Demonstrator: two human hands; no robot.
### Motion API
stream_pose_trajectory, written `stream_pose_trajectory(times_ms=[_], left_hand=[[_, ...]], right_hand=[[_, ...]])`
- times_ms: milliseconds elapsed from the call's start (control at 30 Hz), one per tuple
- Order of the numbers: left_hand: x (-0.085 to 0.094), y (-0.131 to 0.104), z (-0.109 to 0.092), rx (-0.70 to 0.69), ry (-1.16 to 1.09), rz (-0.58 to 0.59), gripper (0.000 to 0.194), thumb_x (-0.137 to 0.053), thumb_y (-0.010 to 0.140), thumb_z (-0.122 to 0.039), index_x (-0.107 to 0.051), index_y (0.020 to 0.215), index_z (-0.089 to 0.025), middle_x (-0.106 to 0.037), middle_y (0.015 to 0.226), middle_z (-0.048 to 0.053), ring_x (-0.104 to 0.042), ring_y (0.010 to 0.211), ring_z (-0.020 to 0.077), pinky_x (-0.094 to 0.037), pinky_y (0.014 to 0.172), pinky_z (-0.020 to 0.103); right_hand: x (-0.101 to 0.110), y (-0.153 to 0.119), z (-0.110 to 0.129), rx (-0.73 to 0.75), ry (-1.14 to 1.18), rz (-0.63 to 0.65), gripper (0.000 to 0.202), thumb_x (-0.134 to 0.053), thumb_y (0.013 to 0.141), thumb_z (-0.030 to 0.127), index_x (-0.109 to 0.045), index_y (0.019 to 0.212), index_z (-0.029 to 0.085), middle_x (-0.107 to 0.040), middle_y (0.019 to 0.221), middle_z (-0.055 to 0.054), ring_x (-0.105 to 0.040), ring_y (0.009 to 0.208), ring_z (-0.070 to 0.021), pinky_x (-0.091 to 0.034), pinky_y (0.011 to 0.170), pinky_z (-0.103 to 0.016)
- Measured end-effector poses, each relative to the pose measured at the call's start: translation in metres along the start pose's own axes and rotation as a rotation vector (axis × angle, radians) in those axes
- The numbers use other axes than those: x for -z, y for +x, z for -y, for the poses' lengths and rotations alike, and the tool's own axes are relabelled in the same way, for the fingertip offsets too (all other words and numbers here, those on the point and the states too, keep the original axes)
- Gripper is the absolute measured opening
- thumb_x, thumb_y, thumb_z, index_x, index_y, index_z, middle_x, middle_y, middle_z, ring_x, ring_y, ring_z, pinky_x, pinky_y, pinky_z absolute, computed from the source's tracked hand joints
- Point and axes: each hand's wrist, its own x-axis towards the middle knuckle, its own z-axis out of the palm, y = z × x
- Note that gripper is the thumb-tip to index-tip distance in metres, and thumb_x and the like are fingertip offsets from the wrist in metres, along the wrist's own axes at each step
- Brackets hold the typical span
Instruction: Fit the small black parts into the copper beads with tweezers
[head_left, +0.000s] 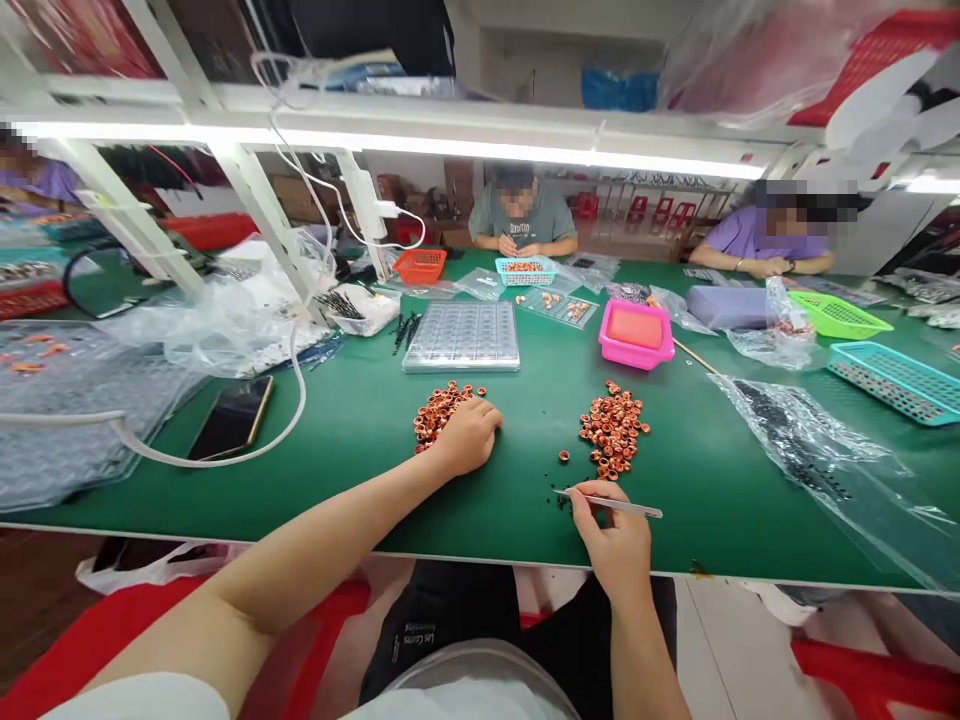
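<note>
My right hand (613,535) grips a pair of metal tweezers (626,506) between thumb and fingers. The tweezers' tip points left, over a scatter of tiny black pieces (561,502) on the green table. My left hand (471,437) is closed, fingers curled down at the right side of a pile of small copper-coloured rings (435,413); anything in its fingertips is hidden. A second pile of similar copper-coloured rings (613,430) lies beyond my right hand. One single ring (564,456) sits apart, left of that pile.
A clear compartment tray (463,337) lies behind the left pile. A pink basket (636,350) holds a sponge-like block. A phone (234,415) and white cable (296,400) are left; plastic bags (817,450) lie right. Co-workers (525,225) sit across the table.
</note>
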Motion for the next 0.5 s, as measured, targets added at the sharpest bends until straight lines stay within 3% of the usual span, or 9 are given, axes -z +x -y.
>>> stream_pose_trajectory(times_ms=[200,500], left_hand=[[-0.001,-0.002,0.021,0.153,0.17,-0.145,0.03,-0.057,0.097,-0.032,-0.058,0.123,-0.017,-0.059,0.124,0.01,-0.062,0.105,0.0223,-0.055,0.089,0.043],[-0.002,-0.012,0.006,0.138,0.105,-0.183,0.032,-0.058,0.096,-0.033,-0.058,0.123,-0.016,-0.059,0.124,0.01,-0.062,0.105,0.0228,-0.055,0.089,0.043]], right_hand=[[-0.003,0.003,-0.002,-0.001,0.053,-0.038,0.026,-0.066,0.08,0.044,-0.069,0.075,0.019,-0.068,0.064,-0.001,-0.059,0.055,-0.0134,-0.046,0.055,-0.024],[-0.002,0.008,-0.019,-0.12,0.125,-0.116,0.031,-0.061,0.083,0.048,-0.067,0.084,0.018,-0.069,0.071,-0.002,-0.062,0.062,-0.015,-0.049,0.061,-0.026]])
